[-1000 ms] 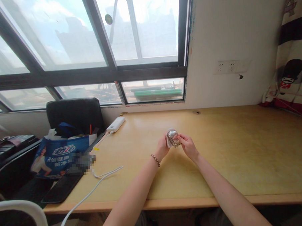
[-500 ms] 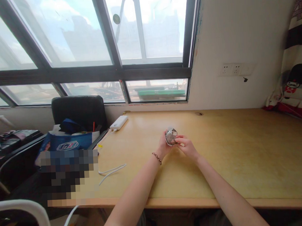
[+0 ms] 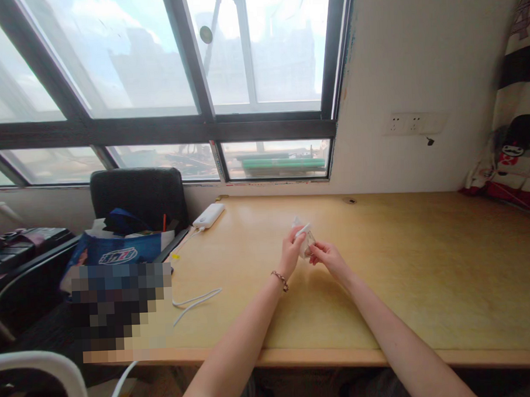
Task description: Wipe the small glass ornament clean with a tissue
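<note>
Above the middle of the wooden table, both hands grip a small, pale, crinkled object (image 3: pixel 308 243) with faint dark marks on it. It looks like a plastic packet, but its kind is not clear. My left hand (image 3: pixel 290 250), with a beaded bracelet at the wrist, is closed around its left side, and a white edge sticks up by the thumb. My right hand (image 3: pixel 326 255) pinches the lower right edge between thumb and fingers. What lies inside the object is hidden.
The wooden table (image 3: pixel 426 273) runs to the wall and window. On its left edge lie a white power bank (image 3: pixel 209 215) and a white cable (image 3: pixel 197 298). A black chair (image 3: pixel 137 195) with a blue bag (image 3: pixel 122 248) stands to the left.
The object has turned in my hands: its rounded grey face showed before, and now a pale, marked side does. My left hand has rolled over, with its back now more in view.
</note>
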`<state>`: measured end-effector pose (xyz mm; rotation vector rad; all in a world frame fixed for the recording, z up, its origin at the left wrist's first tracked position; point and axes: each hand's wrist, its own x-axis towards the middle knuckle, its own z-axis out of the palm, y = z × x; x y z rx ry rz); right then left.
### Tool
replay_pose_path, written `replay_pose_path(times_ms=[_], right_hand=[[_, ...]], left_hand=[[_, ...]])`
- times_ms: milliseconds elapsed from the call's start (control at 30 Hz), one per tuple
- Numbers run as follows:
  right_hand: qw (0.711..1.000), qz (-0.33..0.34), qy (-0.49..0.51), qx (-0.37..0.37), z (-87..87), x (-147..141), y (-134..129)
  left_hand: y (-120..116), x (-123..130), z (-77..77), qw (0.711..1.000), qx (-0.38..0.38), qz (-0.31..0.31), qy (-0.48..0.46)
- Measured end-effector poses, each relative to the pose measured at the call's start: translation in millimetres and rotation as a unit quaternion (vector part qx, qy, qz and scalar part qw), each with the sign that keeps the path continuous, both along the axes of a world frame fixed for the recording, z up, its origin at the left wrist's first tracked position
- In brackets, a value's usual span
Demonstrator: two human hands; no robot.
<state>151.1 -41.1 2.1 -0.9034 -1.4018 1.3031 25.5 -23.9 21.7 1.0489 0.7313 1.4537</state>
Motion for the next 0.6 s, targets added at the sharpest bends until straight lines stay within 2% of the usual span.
replay_pose_path(times_ms=[100,167,300,400,500,600], right_hand=[[0.991,-0.001,-0.085,0.1,-1.7,-4,-3],[0.976,-0.019,-0.139,0.168,-3.3,-5,-3],[0.927,-0.046,-0.231,0.293,-6.1,-1,-2],[0.882,-0.061,-0.303,0.355,-5.0,4,-1],[0.853,-0.088,-0.364,0.364,-1.4,8,-1],[0.858,-0.126,-0.367,0.337,0.6,6,-1]], left_hand=[[10,-1,-4.3,0.998,-0.039,-0.019,-0.041],[15,-2,-6.5,0.991,-0.077,-0.065,-0.083],[22,-10,-7.7,0.955,-0.164,-0.204,-0.137],[24,-17,-8.0,0.93,-0.216,-0.266,-0.131],[25,-18,-9.4,0.925,-0.236,-0.267,-0.13],[24,-9,-11.7,0.942,-0.213,-0.209,-0.154]])
